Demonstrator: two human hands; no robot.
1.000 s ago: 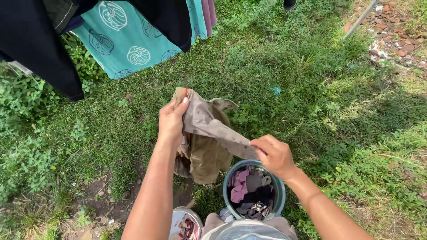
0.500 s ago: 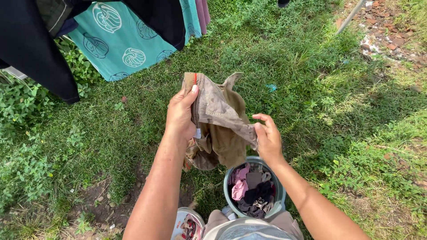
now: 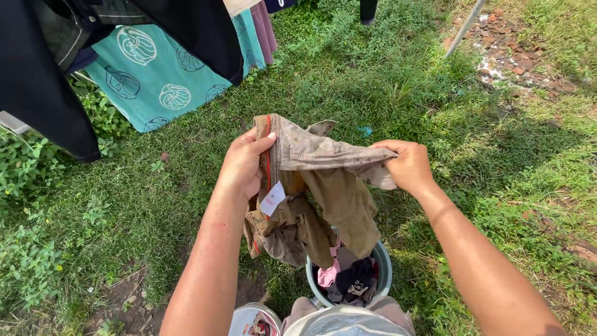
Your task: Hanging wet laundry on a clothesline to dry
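I hold a crumpled olive-brown garment (image 3: 323,186) up over the grass, stretched between both hands. My left hand (image 3: 244,163) grips its waistband at the left, where a red stripe and a white tag show. My right hand (image 3: 407,165) pinches the waistband's other end at the right. The rest of the garment hangs down and partly covers a grey bucket (image 3: 384,269) full of mixed dark and pink clothes.
Dark garments (image 3: 37,74) and a teal patterned cloth (image 3: 155,68) hang at the upper left. A second container (image 3: 252,320) sits at the bottom edge near my knees. Rubble and a pole (image 3: 463,28) lie at the upper right; grass and weeds surround me.
My right hand has risen and moved right, pulling the waistband taut and level. The garment now hangs lower over the bucket, and the view has shifted slightly.
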